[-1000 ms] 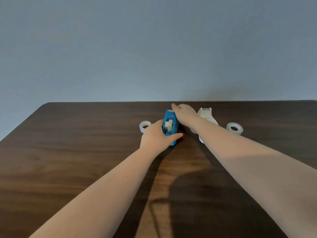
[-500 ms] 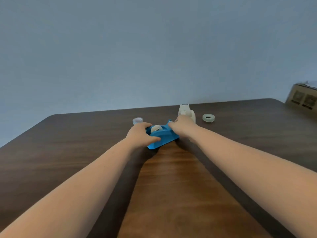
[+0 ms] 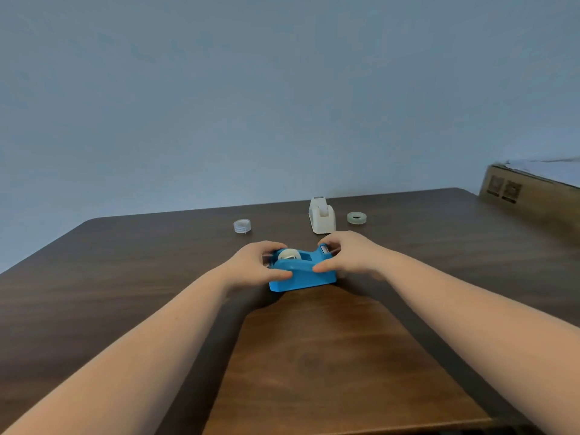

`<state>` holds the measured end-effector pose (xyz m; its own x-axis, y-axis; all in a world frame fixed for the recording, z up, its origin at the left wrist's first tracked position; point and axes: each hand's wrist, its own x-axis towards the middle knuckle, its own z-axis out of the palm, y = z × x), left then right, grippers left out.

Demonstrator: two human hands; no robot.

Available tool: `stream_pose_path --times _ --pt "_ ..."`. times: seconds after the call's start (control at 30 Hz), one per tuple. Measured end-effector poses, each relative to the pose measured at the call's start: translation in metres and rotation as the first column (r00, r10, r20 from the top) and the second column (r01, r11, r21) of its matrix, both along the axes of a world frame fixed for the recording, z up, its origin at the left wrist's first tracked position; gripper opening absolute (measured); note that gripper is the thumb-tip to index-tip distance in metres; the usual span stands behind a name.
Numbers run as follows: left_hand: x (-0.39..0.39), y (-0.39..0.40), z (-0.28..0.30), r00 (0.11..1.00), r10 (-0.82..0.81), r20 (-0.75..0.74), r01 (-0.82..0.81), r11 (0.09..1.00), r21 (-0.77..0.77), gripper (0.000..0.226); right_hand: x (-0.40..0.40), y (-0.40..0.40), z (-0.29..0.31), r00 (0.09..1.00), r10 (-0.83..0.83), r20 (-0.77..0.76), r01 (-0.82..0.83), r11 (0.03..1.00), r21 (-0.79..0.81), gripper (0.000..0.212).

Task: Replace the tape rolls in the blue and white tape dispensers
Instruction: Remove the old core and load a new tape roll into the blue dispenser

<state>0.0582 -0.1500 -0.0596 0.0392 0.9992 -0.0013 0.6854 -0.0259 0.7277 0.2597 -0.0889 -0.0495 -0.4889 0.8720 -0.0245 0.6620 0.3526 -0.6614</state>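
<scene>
The blue tape dispenser (image 3: 303,276) lies sideways across the middle of the dark wooden table (image 3: 125,277), with a pale tape roll (image 3: 289,254) in its cradle. My left hand (image 3: 255,267) grips its left end and my right hand (image 3: 346,255) grips its right end by the cutter. Behind it stands the white tape dispenser (image 3: 322,215), untouched. A clear tape roll (image 3: 242,226) stands on edge at the back left. Another tape roll (image 3: 357,218) lies flat to the right of the white dispenser.
A cardboard box (image 3: 530,196) sits at the table's far right edge. A plain grey-blue wall rises behind the table. A lighter patch of wood lies between my forearms.
Both hands have pulled the blue dispenser toward me, away from the white one, and turned it from end-on to sideways. The view has shifted, bringing the cardboard box into sight.
</scene>
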Motion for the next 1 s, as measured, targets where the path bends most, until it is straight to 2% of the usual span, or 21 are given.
stream_pose_path --times 0.1,0.33,0.47,0.67,1.0 --pt "0.001 -0.002 0.000 1.000 -0.019 0.007 0.019 1.000 -0.020 0.054 0.007 -0.002 -0.001 1.000 0.018 -0.010 -0.018 1.000 0.010 0.048" --pt "0.001 -0.006 -0.002 0.999 0.014 0.051 -0.015 1.000 0.007 0.062 0.008 -0.002 -0.004 0.999 0.020 -0.026 -0.020 1.000 0.019 0.045" --pt "0.007 -0.010 -0.001 0.987 0.105 0.123 -0.114 0.991 0.072 0.045 0.008 -0.002 -0.005 0.999 0.013 -0.033 -0.012 1.000 0.019 0.046" --pt "0.013 -0.010 0.000 0.980 0.154 0.125 -0.168 0.980 0.105 0.029 0.008 -0.003 -0.004 1.000 0.007 -0.022 -0.006 1.000 0.024 0.047" --pt "0.020 -0.008 0.006 0.977 0.197 0.084 -0.208 0.964 0.168 0.021 0.009 -0.005 -0.005 0.999 -0.002 -0.032 0.003 1.000 0.018 0.047"
